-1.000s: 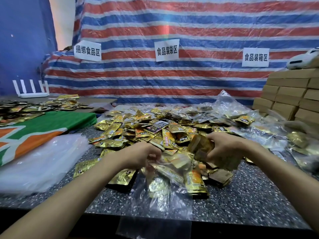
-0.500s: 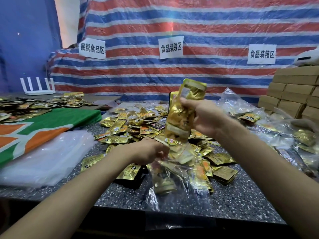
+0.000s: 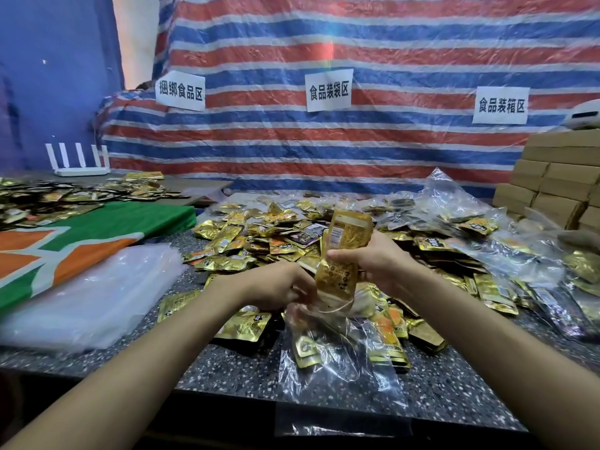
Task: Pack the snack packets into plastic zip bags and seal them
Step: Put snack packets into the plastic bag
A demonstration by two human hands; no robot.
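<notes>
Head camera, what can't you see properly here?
- Left hand fingertips: head view, hidden behind the hand itself at the bag mouth.
- Packets in the right hand: head view, they overlap, so no count; print blurred.
- Bag contents: head view, blurred by shiny plastic.
- Boxes: head view, cut off by right edge.

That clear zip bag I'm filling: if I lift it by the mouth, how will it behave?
Likely floppy: the zip bag is crumpled thin film, draping past the table edge below the left hand. Probably bottom-heavy, as the few packets inside lie low. Possibly slippery, given its glossy sheen.
</notes>
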